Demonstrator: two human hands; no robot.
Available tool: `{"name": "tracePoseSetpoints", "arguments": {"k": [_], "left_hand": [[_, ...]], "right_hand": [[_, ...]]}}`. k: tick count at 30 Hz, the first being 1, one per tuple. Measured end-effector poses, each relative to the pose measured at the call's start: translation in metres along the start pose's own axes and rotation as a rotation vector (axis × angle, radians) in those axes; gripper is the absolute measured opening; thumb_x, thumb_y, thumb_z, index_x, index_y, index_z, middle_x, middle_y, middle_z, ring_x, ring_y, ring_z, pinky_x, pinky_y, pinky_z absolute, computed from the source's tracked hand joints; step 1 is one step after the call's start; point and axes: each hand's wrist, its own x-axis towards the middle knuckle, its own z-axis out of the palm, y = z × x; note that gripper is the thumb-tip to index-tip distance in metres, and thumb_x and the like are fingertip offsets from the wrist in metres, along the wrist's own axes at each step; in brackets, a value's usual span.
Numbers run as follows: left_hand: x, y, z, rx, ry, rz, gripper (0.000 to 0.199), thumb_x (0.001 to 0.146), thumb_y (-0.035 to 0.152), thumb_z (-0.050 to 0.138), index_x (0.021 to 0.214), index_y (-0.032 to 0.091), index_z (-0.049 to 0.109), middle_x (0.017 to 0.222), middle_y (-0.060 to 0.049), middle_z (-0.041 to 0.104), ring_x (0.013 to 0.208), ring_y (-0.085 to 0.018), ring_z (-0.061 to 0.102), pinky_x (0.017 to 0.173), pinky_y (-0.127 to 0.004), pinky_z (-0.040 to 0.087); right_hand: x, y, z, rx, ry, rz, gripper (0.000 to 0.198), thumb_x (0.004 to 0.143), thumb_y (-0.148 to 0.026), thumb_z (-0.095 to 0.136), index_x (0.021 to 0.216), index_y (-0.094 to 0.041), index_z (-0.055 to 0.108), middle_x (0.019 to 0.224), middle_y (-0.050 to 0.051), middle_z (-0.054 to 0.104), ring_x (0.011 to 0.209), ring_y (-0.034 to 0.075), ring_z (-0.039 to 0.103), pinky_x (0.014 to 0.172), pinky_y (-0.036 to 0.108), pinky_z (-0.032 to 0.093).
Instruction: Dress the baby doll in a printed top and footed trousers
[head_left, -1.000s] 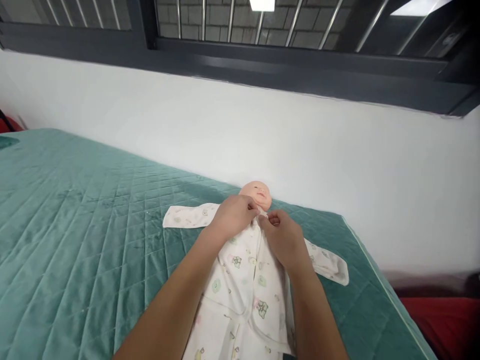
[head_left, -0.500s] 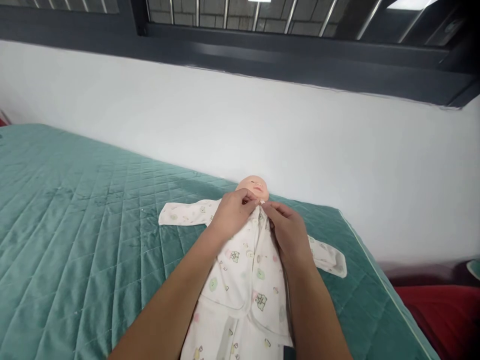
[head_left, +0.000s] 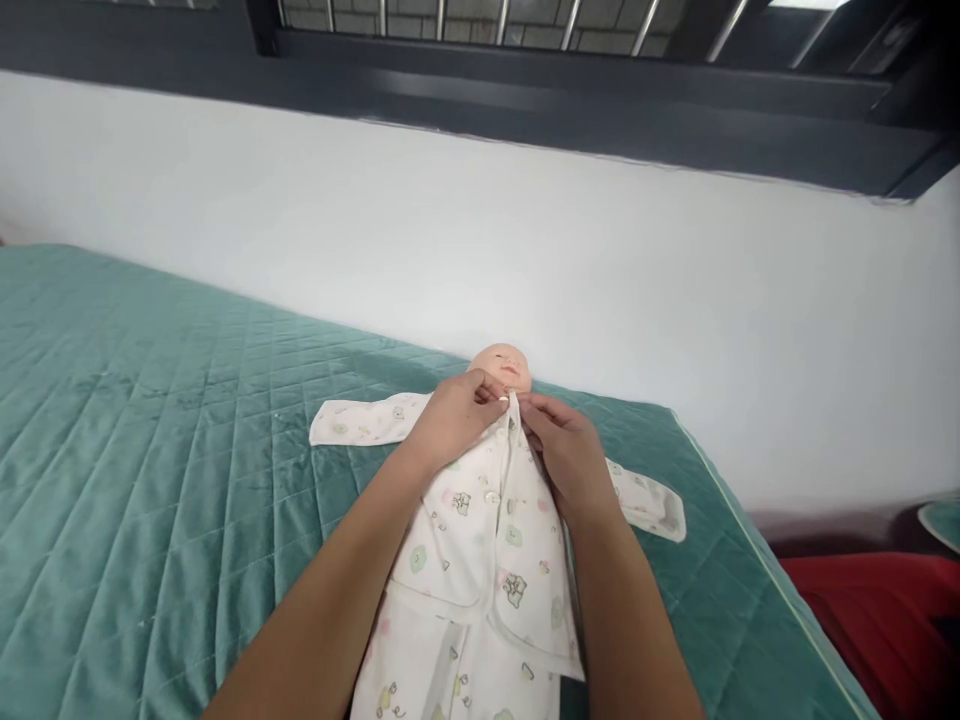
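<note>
Jacket [head_left: 459, 535] lay spread on the face-up doll [head_left: 498, 364] atop the green quilt [head_left: 187, 480], and, right up top, left hand [head_left: 454, 418] and right hand [head_left: 568, 445] were both pinched on the collar [head_left: 514, 402], seemingly so the raised front edges [head_left: 505, 470] sat close together!

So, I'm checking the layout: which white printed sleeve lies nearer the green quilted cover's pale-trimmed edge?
The white printed sleeve right of the bare right hand; the other sleeve stretches left, away from that edge.
</note>
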Motion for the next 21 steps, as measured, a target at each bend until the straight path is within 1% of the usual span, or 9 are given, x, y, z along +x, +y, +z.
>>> {"name": "tracePoseSetpoints", "arguments": {"k": [3, 6, 12, 15, 17, 19, 21], "left_hand": [[-0.001, 0.001, 0.001, 0.013, 0.005, -0.01, 0.008, 0.081, 0.025, 0.062, 0.086, 0.019, 0.065, 0.089, 0.0, 0.071, 0.083, -0.015, 0.064, 0.076, -0.027, 0.047], [-0.001, 0.0, 0.001, -0.002, -0.008, -0.004, 0.009, 0.081, 0.026, 0.063, 0.087, 0.02, 0.065, 0.089, 0.0, 0.071, 0.083, -0.015, 0.065, 0.074, -0.026, 0.047], [-0.002, -0.002, -0.001, -0.019, -0.051, 0.04, 0.008, 0.082, 0.022, 0.061, 0.089, 0.019, 0.064, 0.094, -0.002, 0.071, 0.087, -0.016, 0.066, 0.079, -0.027, 0.049], [-0.003, -0.002, -0.001, -0.034, -0.058, 0.041, 0.011, 0.085, 0.022, 0.056, 0.092, 0.019, 0.064, 0.096, -0.002, 0.072, 0.088, -0.016, 0.066, 0.08, -0.027, 0.049], [-0.003, -0.002, 0.0, -0.055, -0.056, 0.01, 0.013, 0.086, 0.026, 0.056, 0.094, 0.02, 0.064, 0.095, -0.002, 0.072, 0.087, -0.016, 0.066, 0.076, -0.027, 0.049], [-0.002, -0.003, 0.002, -0.08, -0.061, -0.03, 0.015, 0.084, 0.029, 0.059, 0.095, 0.02, 0.064, 0.092, -0.002, 0.071, 0.083, -0.016, 0.066, 0.069, -0.025, 0.049], [-0.001, -0.005, 0.003, -0.125, -0.07, -0.054, 0.016, 0.081, 0.029, 0.063, 0.095, 0.02, 0.063, 0.089, -0.002, 0.07, 0.08, -0.015, 0.066, 0.066, -0.024, 0.048]], "right_hand": [[0.0, -0.003, 0.002, -0.092, 0.026, -0.064, 0.024, 0.077, -0.038, 0.067, 0.093, -0.022, 0.075, 0.084, 0.003, 0.072, 0.078, 0.019, 0.062, 0.072, 0.031, 0.046], [-0.002, -0.005, 0.003, -0.147, 0.036, -0.088, 0.022, 0.076, -0.037, 0.068, 0.091, -0.022, 0.074, 0.088, 0.003, 0.072, 0.078, 0.019, 0.062, 0.073, 0.031, 0.045], [-0.002, -0.004, -0.001, -0.158, -0.057, -0.065, 0.026, 0.079, -0.041, 0.066, 0.095, -0.021, 0.07, 0.08, 0.002, 0.067, 0.07, 0.016, 0.057, 0.066, 0.029, 0.041], [-0.002, -0.005, -0.001, -0.173, -0.064, -0.025, 0.023, 0.078, -0.039, 0.068, 0.092, -0.022, 0.067, 0.078, 0.0, 0.065, 0.068, 0.015, 0.054, 0.064, 0.028, 0.04], [-0.003, -0.007, 0.0, -0.194, -0.067, -0.006, 0.022, 0.078, -0.039, 0.068, 0.092, -0.022, 0.065, 0.077, 0.0, 0.064, 0.068, 0.015, 0.054, 0.064, 0.028, 0.04], [-0.005, -0.009, 0.002, -0.222, -0.074, -0.002, 0.022, 0.078, -0.039, 0.067, 0.093, -0.022, 0.064, 0.078, -0.001, 0.063, 0.069, 0.015, 0.054, 0.064, 0.028, 0.04], [-0.006, -0.011, 0.003, -0.252, -0.075, -0.009, 0.024, 0.079, -0.04, 0.067, 0.093, -0.022, 0.062, 0.079, -0.001, 0.061, 0.068, 0.014, 0.052, 0.064, 0.027, 0.039]]}}
